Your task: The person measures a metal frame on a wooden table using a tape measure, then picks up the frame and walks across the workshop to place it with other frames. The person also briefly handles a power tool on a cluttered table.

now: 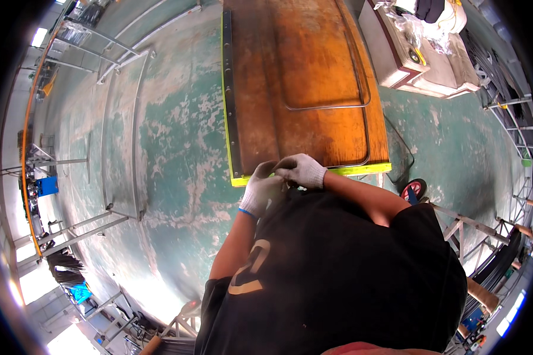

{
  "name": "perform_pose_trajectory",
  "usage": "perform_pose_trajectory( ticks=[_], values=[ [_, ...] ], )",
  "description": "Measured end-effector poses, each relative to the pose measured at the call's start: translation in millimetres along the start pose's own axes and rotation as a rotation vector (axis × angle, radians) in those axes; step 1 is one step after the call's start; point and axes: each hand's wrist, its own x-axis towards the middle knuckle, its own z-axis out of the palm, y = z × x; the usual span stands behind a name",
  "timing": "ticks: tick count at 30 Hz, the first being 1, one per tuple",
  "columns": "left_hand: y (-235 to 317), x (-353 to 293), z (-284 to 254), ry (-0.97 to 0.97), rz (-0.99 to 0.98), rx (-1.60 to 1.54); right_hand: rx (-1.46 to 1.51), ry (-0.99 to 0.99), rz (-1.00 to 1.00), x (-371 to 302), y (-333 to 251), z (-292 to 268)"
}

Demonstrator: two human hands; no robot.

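Note:
Both hands wear white knit work gloves and meet at the near edge of a wooden table (308,136), close to my body. My left hand (262,190), its glove cuff banded in blue, has its fingers curled up against the other hand. Bent inward from the right, my right hand (305,170) pinches its fingertips together at the left hand's fingers. Whatever lies between them is hidden or too small to name. On the orange-brown tabletop beyond lies a thin bent metal rod (326,107), with rounded corners and a long side along the table's right side.
Yellow-green trim (355,170) edges the table, with a dark metal strip (231,100) down its left side. A worn beige sofa (420,65) piled with bags stands far right. A red-rimmed wheel (414,190) sits right of the table. Metal frames (137,118) stand on the left floor.

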Motion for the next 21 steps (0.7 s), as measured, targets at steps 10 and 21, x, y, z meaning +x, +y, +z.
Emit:
perform_pose_trajectory(
  ticks=[10,21],
  values=[
    [-12.6,16.1,-28.0,-0.296,-0.148,-0.698,-0.044,0.291,-0.396,-4.7,-11.5,-0.8],
    [-0.5,5.2,33.8,-0.123,0.031,-0.450,-0.247,0.184,-0.707,-40.7,-21.6,-56.6]
  ],
)
